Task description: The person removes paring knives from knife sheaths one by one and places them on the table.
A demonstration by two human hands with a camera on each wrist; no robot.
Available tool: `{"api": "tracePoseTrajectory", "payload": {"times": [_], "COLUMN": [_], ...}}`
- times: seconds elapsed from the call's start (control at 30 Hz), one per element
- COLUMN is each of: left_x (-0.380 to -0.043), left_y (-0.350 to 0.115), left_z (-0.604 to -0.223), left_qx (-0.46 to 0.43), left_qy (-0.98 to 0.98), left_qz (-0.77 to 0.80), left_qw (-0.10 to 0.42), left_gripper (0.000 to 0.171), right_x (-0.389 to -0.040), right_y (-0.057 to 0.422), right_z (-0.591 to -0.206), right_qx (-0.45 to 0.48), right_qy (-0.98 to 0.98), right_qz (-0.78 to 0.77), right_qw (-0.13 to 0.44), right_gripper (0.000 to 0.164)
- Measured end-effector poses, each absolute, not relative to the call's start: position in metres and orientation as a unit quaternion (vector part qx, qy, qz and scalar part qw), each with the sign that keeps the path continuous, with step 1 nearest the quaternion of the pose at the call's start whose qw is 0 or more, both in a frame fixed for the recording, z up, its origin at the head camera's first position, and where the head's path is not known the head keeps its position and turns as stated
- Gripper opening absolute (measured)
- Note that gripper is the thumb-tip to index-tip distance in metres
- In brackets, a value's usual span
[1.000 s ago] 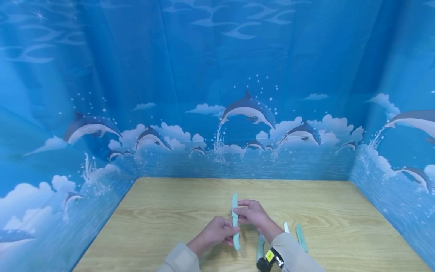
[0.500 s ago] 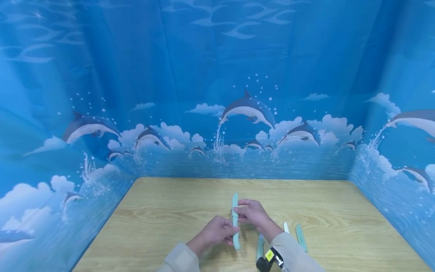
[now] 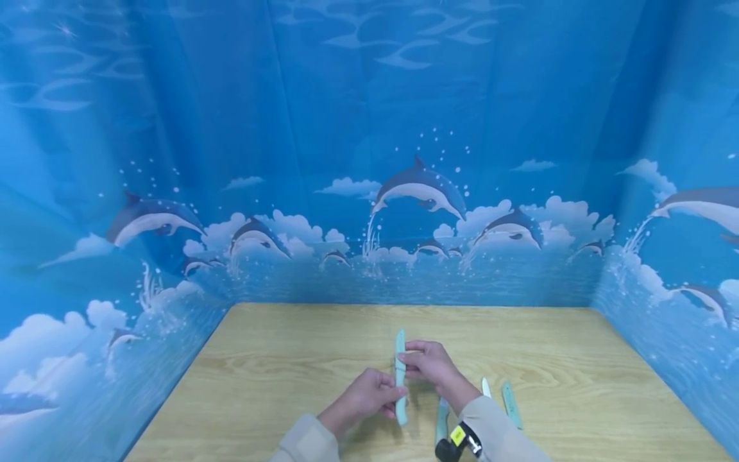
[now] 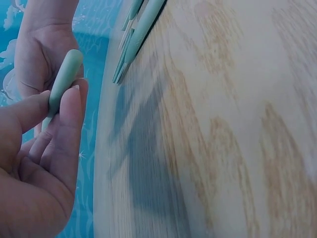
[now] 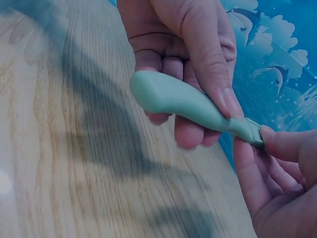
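A mint-green knife stands upright between both hands, its blade covered by a matching sheath [image 3: 400,343]. My left hand [image 3: 367,393] pinches the smooth, rounded knife handle [image 5: 168,94] between thumb and fingers. Just beyond it, my right hand [image 3: 432,367] grips the sheath near the joint with the handle. In the right wrist view the sheath's mouth [image 5: 255,134] meets the handle, and no blade shows there. Both hands are held above the wooden table [image 3: 277,372].
By the right forearm lie a mint-handled knife [image 3: 442,420], a pale blade [image 3: 486,387] partly hidden by the sleeve, and a loose green sheath [image 3: 511,405]. A dolphin-printed blue curtain [image 3: 323,276] borders the table at the back and sides.
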State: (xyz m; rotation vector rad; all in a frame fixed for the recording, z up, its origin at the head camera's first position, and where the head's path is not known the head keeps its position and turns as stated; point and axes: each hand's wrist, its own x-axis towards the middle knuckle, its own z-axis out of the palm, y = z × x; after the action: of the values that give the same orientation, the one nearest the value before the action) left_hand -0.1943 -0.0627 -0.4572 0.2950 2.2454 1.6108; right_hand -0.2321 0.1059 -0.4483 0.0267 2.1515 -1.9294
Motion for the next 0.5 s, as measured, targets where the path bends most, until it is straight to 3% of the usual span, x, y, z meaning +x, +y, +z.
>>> {"api": "tracePoseTrajectory", "payload": {"times": [0.5], "left_x": [-0.1925], "left_y": [-0.0633], "left_z": [-0.4547], "left_qx": [0.117], "left_qy": [0.775], "left_qz": [0.594], "left_qw": [0.181], "left_gripper": [0.012], "right_x": [-0.2313], "right_y": [0.1068], "right_z": [-0.4492], "right_qx": [0.018], "right_qy": [0.743], "right_qz": [-0.662], "right_qw": [0.099], "right_gripper": [0.036]}}
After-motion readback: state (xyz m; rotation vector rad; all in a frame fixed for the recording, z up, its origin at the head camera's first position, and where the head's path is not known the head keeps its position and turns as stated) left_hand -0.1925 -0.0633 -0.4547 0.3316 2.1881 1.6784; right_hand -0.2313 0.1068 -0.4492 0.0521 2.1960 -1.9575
